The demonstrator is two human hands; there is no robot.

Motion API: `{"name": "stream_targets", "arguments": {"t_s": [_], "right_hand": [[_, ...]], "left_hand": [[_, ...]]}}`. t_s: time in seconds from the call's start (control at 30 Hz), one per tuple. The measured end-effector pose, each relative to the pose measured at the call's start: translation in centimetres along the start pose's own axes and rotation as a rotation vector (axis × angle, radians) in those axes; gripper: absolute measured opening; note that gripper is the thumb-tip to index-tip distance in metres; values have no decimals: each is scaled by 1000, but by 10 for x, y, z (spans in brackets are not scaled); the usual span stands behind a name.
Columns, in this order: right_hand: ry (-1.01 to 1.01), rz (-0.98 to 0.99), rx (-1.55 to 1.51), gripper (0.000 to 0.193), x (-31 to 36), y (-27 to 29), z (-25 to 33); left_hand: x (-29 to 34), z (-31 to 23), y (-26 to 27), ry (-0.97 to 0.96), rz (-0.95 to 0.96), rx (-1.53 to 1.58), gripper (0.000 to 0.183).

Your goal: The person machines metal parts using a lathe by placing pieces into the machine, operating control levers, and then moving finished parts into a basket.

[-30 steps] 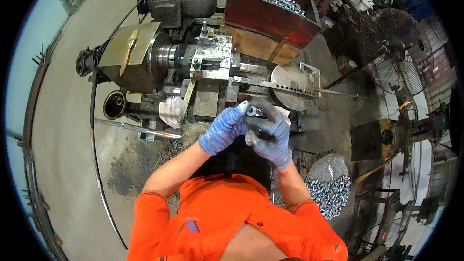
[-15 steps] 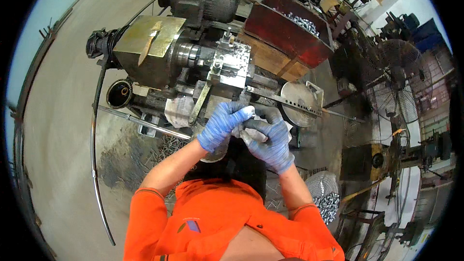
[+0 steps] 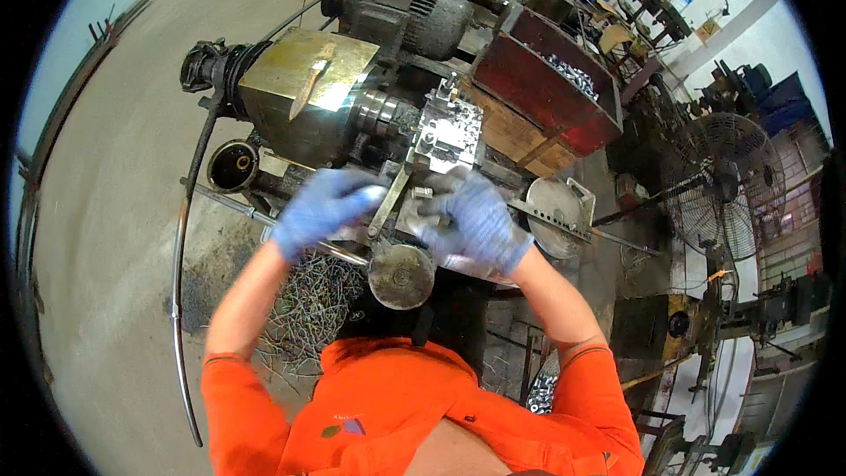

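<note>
Before the machine, your right hand pinching a metal part, your left hand blurred near its lever, grip unclear, red bin behind, fan to its right, swarf on floor in front.

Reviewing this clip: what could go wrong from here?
1. Both the left hand and right hand are gloved and near the machine, whose spindle is exposed; if it turns, which I can't tell, a glove might catch.
2. The small metal piece at the right hand's fingertips might slip; blur hides the grip.
3. The brush lies loose, its handle past the edge of the cover, so a jolt could drop it.
</note>
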State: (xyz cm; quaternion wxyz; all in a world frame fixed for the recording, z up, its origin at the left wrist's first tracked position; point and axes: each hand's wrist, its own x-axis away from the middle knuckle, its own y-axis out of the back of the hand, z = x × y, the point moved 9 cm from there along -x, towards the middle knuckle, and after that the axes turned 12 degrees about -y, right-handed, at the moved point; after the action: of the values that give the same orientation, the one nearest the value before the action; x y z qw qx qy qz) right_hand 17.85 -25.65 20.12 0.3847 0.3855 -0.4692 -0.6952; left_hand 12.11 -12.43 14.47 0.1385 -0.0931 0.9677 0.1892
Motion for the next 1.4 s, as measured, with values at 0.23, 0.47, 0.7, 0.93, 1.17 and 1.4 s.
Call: {"name": "stream_targets", "arguments": {"t_s": [0.23,0.47,0.7,0.93,1.17,1.4], "right_hand": [[-191,183,383,49,-98,-43,-53],[-248,194,237,48,-124,-68,-75],[-236,278,177,44,-130,-73,-75],[-196,186,235,48,-146,-71,-68],[-198,166,199,49,-144,-66,-54],[-175,-37,131,37,-140,-63,-65]], "left_hand": [[161,19,223,330,-479,-769,37],[278,108,221,507,-585,-413,37],[268,113,193,628,-593,-334,42],[253,64,191,729,-251,-1130,43],[311,46,173,919,-393,-1120,32],[315,89,278,493,-253,-1599,8]]}}
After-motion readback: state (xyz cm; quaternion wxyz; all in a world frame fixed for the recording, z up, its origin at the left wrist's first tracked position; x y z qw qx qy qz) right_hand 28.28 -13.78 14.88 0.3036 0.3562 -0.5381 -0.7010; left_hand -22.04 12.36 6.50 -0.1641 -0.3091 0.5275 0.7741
